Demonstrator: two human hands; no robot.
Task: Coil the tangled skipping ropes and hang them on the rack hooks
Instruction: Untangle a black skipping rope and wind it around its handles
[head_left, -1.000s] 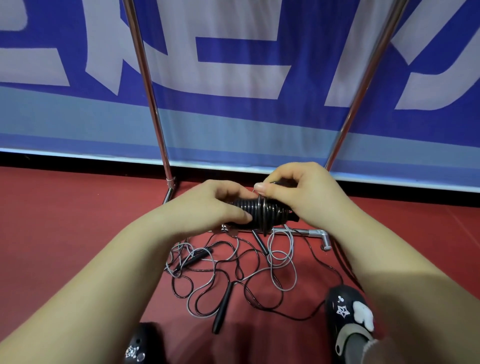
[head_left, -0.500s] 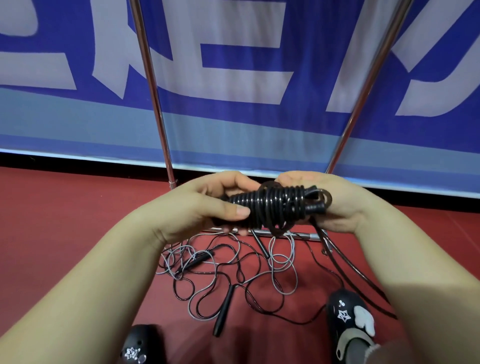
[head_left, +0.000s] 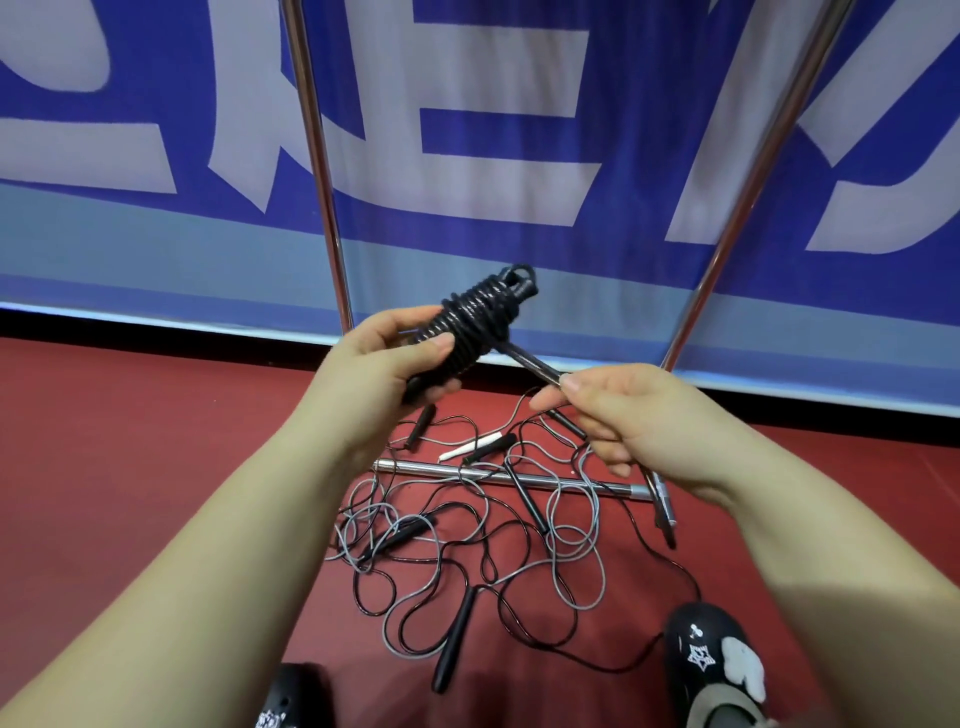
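Observation:
My left hand (head_left: 387, 374) grips a black skipping rope wound into a tight coil (head_left: 475, 322), tilted up to the right with a small loop at its top end. A black handle (head_left: 530, 361) sticks out of the coil toward the lower right, and my right hand (head_left: 618, 415) pinches its end. On the red floor below lies a tangle of black and grey ropes (head_left: 483, 561) with several black handles and one white handle (head_left: 470, 449). Two chrome rack uprights (head_left: 322, 171) (head_left: 748, 176) rise behind; no hooks are in view.
The rack's chrome base bar (head_left: 509, 477) lies across the floor under the ropes. A blue and white banner (head_left: 493, 156) stands behind the rack. My two black shoes (head_left: 711, 660) (head_left: 291, 701) stand at the bottom edge, close to the tangle.
Both hands rose with the coil. The coil turned from level to tilted up-right. My right hand left the coil's end and now pinches the handle sticking out.

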